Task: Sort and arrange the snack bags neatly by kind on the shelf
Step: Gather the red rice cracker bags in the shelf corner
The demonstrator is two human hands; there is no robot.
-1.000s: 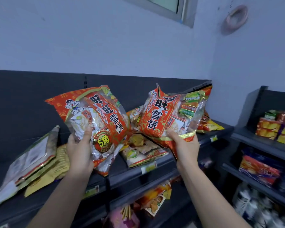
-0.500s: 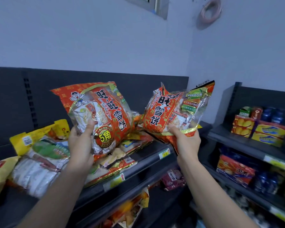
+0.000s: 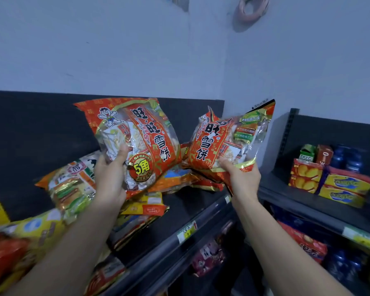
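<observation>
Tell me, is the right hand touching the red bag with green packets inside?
Touching. The head view shows the right hand gripping the red bag at its lower corner, thumb pressed on the front.

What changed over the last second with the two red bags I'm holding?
The left bag and right bag shifted right along the shelf, toward the wall corner. Nothing let go: the left hand and right hand still grip them.

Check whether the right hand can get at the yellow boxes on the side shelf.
Probably not yet. The right hand grips a red snack bag, so it is not free. The yellow boxes sit uncovered on the side shelf, so the way itself looks open.
</observation>
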